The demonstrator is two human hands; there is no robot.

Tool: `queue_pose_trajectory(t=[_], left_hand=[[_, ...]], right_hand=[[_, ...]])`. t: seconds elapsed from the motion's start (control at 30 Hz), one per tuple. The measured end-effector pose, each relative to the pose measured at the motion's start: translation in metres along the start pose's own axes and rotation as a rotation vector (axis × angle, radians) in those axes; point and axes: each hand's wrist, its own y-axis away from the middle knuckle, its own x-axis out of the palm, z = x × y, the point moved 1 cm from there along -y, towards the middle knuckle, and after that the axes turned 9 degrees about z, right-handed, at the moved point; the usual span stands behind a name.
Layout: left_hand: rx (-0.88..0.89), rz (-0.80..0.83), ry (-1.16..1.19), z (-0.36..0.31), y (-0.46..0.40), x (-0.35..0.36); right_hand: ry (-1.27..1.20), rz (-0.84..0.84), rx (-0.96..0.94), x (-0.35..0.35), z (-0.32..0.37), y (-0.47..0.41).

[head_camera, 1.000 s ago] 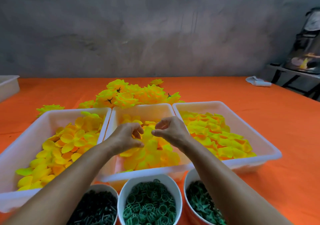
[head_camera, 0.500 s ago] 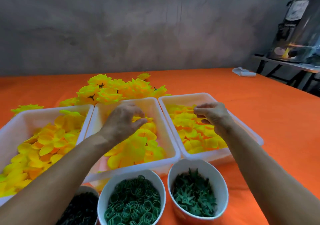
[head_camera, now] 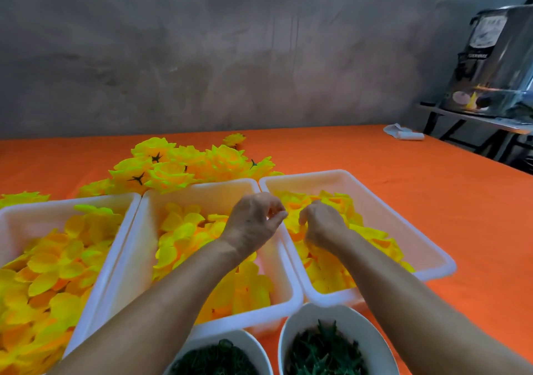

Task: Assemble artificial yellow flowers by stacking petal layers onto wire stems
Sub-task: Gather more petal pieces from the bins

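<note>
Three white trays hold loose yellow petal layers: a left tray (head_camera: 72,201), a middle tray (head_camera: 202,187) and a right tray (head_camera: 375,196). My left hand (head_camera: 253,221) hovers over the rim between the middle and right trays. Its fingers are curled and the thumb is near the fingertips, with nothing visible between them. My right hand (head_camera: 323,221) reaches into the right tray with its fingers curled down into the petal layers (head_camera: 372,233); the fingertips are hidden. A pile of finished yellow flowers (head_camera: 184,167) lies behind the trays.
At the near edge stand a white bowl of green rings (head_camera: 219,357) and a white bowl of green star-shaped pieces (head_camera: 326,351). Orange cloth (head_camera: 403,201) covers the table. A folded white cloth (head_camera: 403,135) lies far right, near a side table with a dark box (head_camera: 496,66).
Both hands left the middle tray's petals. My right hand moved into the right tray and dipped into the petals; my left hand shifted right to the shared rim. The view turned right.
</note>
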Motion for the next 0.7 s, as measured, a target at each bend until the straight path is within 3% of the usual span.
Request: queue_pose_trajectory(t=[0.23, 0.33, 0.57, 0.63, 0.7], left_hand=[[-0.001, -0.092, 0.017, 0.013, 0.008, 0.005], [-0.027, -0.142, 0.053, 0.015, 0.011, 0.003], [-0.078, -0.207, 0.108, 0.016, 0.009, 0.002], [-0.099, -0.230, 0.137, 0.016, 0.008, 0.002], [-0.165, -0.246, 0.180, 0.016, 0.006, 0.001]], right_hand=[[0.027, -0.094, -0.031, 0.005, -0.005, -0.003], [0.007, -0.228, -0.029, -0.001, -0.004, -0.002], [-0.645, -0.651, 0.045, -0.018, -0.012, 0.003], [-1.046, -0.588, -0.016, -0.021, -0.013, 0.004], [-1.425, -0.385, -0.131, -0.023, -0.008, 0.006]])
